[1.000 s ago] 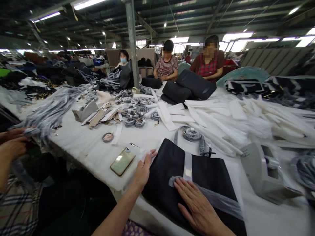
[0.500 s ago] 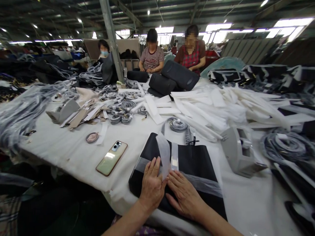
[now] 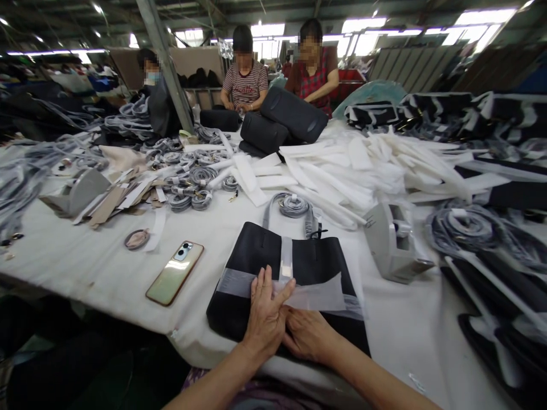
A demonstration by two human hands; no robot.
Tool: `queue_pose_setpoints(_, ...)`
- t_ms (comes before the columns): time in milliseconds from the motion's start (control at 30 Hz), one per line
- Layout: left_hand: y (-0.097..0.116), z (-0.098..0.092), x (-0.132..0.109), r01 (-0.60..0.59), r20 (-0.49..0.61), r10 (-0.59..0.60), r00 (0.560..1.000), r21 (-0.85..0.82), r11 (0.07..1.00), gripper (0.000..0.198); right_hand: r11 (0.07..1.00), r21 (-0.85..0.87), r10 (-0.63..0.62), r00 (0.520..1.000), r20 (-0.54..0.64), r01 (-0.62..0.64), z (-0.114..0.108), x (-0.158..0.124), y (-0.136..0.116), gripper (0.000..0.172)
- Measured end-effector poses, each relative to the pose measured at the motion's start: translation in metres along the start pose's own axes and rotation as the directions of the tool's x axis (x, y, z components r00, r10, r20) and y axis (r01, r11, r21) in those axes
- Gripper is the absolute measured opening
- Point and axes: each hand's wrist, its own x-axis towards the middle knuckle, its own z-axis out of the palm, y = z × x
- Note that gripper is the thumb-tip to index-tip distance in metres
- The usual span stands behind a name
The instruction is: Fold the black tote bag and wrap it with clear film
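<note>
A black handbag (image 3: 327, 253) lies flat on the cloth-covered table before me, banded across by a translucent wrapping strip (image 3: 235, 283). Over its middle a loose white strip (image 3: 320, 293) stretches to the right. My left hand (image 3: 265, 319) presses on the bag's middle at the strip's left end, fingers stretched out. Tucked against it, my right hand (image 3: 305, 335) rests on the bag with curled fingers; the fingertips are partly hidden, so what they grip does not show. A wrapped grey strap (image 3: 294, 206) lies coiled above the bag.
A phone (image 3: 175, 273) lies to the left. Grey tape dispensers stand left (image 3: 79, 193) and right (image 3: 395, 242). Beyond are white foam strips (image 3: 333, 176), coiled straps (image 3: 200, 176) and black bags (image 3: 294, 114). Several people work across the table.
The loose white strip stood up from the bag between my hands; now it lies to the right across it. My right hand's fingers have curled in beside my left. The view has shifted.
</note>
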Motion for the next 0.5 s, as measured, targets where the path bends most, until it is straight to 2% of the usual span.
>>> queue_pose_setpoints(133,-0.001,0.002,0.000,0.015,0.005,-0.015,1.000,-0.003,1.000,0.065,0.994,0.053,-0.093,0.991,-0.099,0.099,-0.003,0.000,0.002,0.041)
queue_pose_setpoints(200,-0.001,0.003,0.000,0.023,-0.002,-0.023,1.000,0.000,1.000,0.061,0.984,0.130,-0.095,0.979,-0.178,0.120,-0.001,-0.002,0.004,0.036)
queue_pose_setpoints(300,0.000,0.005,-0.001,0.015,-0.026,-0.014,1.000,0.033,0.999,0.055,0.960,0.278,0.082,0.938,-0.335,0.015,0.008,-0.005,0.007,0.029)
queue_pose_setpoints(367,0.002,0.005,-0.001,0.013,-0.032,-0.010,0.999,0.079,0.997,0.053,0.939,0.337,0.219,0.883,-0.416,-0.074,0.014,-0.006,0.009,0.030)
queue_pose_setpoints(500,0.008,0.005,-0.001,0.003,-0.030,0.002,1.000,0.183,0.983,0.052,0.897,0.403,0.388,0.761,-0.521,-0.181,0.012,-0.008,0.011,0.033)
